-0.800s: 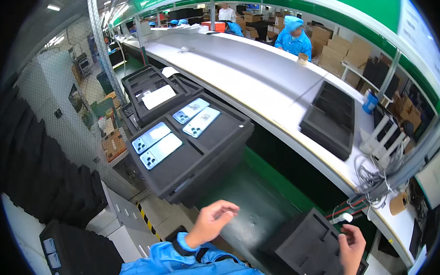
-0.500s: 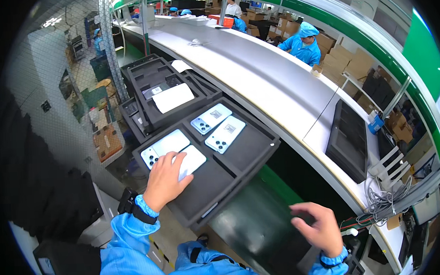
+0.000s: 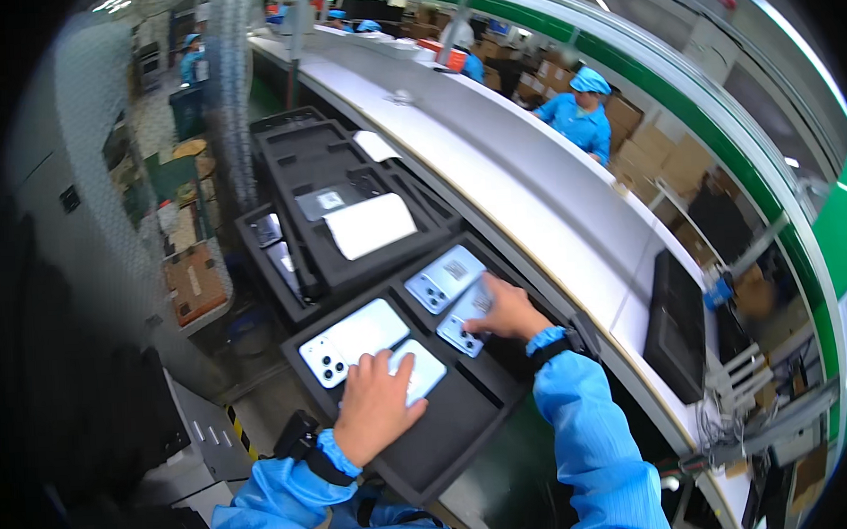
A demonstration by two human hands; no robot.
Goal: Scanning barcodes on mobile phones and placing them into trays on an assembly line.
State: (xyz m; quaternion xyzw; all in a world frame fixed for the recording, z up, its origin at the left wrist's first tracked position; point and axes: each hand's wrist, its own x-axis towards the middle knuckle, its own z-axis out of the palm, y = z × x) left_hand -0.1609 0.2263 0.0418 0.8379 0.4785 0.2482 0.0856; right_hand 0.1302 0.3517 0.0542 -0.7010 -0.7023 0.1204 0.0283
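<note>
"Phones point(image 3: 362, 331): four, in black tray point(image 3: 454, 424). Hands?"

"Left hand point(image 3: 378, 404): half-spread on one; hold, I can't tell. Right hand point(image 3: 509, 310): curled at another, likewise. Step: likely gripping; next calls for edge pinches."

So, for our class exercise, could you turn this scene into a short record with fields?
Left hand: fingers over the nearer left phone; grip unclear
Right hand: at the nearer right phone; grip unclear
Other phones: farther left phone; farther right phone
Phone colour: light blue
Tray: black; a divider separates the two pairs
Beyond the tray: white sheet
Background: person in blue across a white bench
</note>
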